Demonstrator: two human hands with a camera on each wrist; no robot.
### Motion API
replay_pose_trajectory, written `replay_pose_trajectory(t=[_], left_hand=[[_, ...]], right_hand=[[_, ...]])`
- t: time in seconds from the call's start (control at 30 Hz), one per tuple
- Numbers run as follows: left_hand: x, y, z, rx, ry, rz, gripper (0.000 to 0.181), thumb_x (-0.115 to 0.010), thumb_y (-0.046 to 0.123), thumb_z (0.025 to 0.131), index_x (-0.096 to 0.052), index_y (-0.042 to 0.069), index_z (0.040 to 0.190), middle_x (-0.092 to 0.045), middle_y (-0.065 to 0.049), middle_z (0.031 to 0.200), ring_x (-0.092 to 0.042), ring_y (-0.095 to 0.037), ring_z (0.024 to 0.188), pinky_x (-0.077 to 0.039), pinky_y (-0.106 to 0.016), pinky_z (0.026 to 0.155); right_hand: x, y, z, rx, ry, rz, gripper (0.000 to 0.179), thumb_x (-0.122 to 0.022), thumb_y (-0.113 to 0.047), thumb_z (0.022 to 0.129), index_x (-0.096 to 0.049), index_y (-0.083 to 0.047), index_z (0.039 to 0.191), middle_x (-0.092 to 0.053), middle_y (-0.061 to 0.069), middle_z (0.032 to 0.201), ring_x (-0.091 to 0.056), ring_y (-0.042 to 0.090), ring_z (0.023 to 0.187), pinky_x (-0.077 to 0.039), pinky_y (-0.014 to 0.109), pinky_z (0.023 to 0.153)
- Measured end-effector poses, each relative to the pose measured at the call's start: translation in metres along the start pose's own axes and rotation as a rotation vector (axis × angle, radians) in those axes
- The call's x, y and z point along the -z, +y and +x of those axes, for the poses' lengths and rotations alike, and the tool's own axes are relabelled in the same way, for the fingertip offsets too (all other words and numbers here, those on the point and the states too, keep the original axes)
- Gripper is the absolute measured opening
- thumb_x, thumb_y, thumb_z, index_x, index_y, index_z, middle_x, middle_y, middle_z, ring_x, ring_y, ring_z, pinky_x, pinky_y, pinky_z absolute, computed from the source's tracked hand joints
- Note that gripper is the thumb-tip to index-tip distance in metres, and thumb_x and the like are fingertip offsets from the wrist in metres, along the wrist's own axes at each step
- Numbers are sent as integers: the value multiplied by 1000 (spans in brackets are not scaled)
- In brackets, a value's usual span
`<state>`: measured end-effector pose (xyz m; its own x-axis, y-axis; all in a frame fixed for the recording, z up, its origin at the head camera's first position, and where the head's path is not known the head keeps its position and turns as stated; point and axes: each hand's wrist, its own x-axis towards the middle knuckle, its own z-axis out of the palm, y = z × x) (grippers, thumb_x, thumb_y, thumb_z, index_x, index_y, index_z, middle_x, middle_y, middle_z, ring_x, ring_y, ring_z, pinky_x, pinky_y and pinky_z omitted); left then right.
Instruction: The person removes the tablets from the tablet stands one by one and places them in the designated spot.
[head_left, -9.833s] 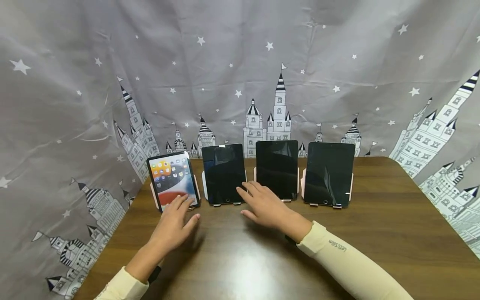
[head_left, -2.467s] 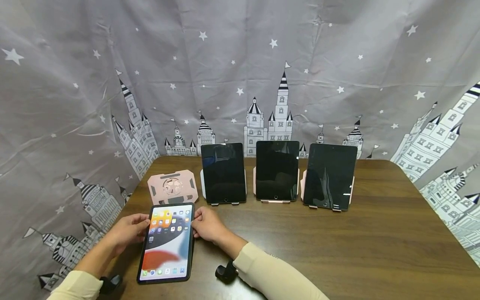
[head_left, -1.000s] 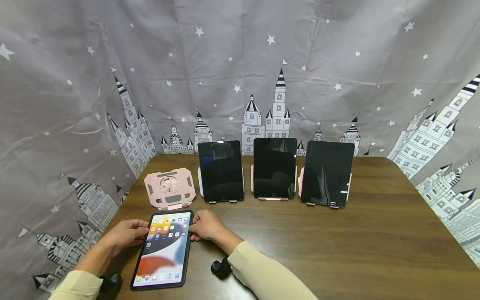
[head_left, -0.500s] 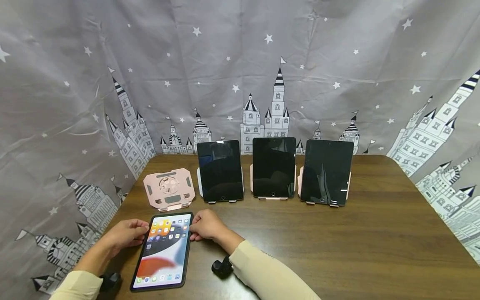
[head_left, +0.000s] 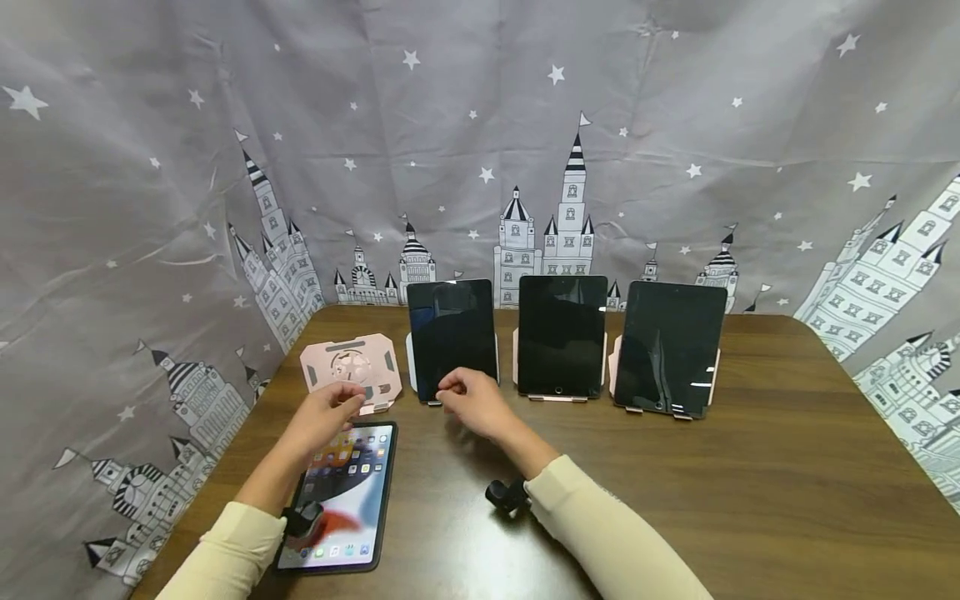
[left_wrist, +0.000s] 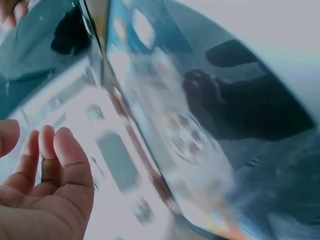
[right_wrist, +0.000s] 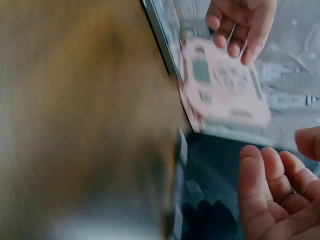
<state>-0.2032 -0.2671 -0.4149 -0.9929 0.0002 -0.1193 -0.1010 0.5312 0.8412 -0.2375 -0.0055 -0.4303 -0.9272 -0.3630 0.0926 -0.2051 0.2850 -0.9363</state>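
A tablet with a lit home screen lies flat on the table at the left front. My left hand is above its top end, fingers loosely bent and holding nothing. Just behind it stands a pink tablet stand with nothing on it; the left wrist view shows the stand beyond the bent fingers. My right hand, also with nothing in it, is in front of the lower part of a dark tablet on a white stand. In the right wrist view, that hand's fingers are slightly bent and apart from the thumb.
Two more dark tablets, one in the middle and one at the right, lean on pink stands. A grey curtain printed with castles hangs behind the brown wooden table. A black wrist camera sits under the right wrist.
Earlier the tablet came off the pink stand and was laid flat, held at both edges. Since half a second ago both hands have let go; they rose toward the back, moving rightward.
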Motion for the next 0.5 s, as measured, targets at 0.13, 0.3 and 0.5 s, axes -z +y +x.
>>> replay_pose_trajectory(t=[0.13,0.3,0.5], left_hand=[[-16,24,14,-66,36,-14,30,-55,15,102,-58,-6,123,-62,-22,117,-60,-33,104,-55,-40,85],[-29,52,37,-114,121,-1,29,-55,17,102,-61,-3,122,-62,-19,118,-58,-30,106,-51,-31,85],[-36,73,58,-143,185,-35,29,-55,16,101,-61,-2,123,-62,-19,117,-56,-31,108,-47,-39,89]], right_hand=[[34,-4,5,31,101,-94,9,-65,-11,94,-67,-4,100,-67,1,81,-65,22,75,-52,26,61],[67,-9,10,31,155,-186,14,-64,-15,95,-67,-5,105,-69,3,92,-63,17,84,-53,33,73],[89,-16,17,32,165,-277,21,-62,-17,97,-64,-4,112,-67,8,103,-64,24,96,-52,41,84]])
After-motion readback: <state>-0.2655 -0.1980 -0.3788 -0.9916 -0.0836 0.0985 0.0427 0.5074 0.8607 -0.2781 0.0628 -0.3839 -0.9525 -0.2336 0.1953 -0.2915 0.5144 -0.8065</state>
